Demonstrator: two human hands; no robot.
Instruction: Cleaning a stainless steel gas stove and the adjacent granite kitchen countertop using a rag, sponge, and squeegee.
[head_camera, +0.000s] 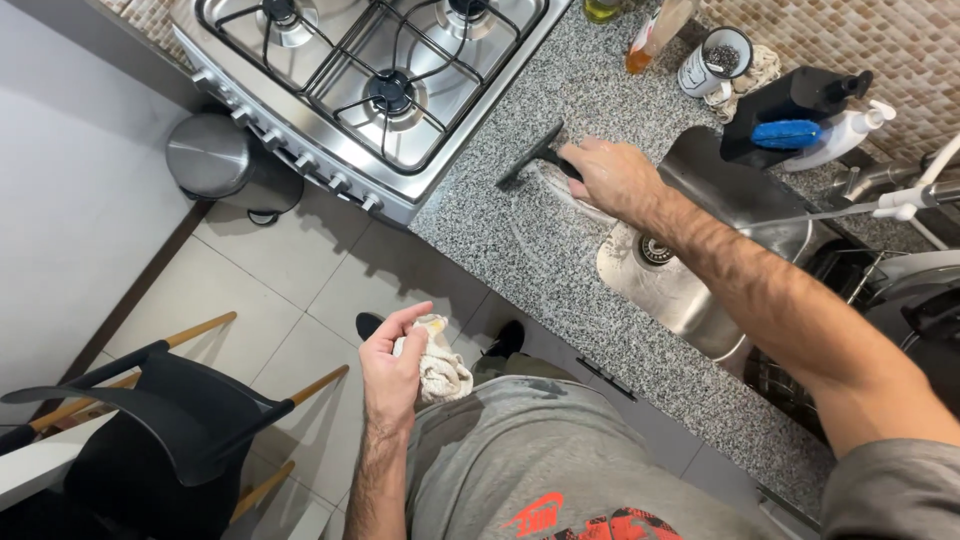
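Head view: speckled granite counter (520, 240), tiled floor (290, 270).

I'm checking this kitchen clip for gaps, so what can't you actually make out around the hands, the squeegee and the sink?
All in the head view:
- Squeegee: its handle is hidden inside the right hand.
- Cloth: partly covered by the left hand, so its full shape is unclear.
- Sink: the forearm crosses the basin, hiding part of it.
- Bottles behind the sink: tops cut off by the upper edge.
- Stove: far burners cut off at the top.
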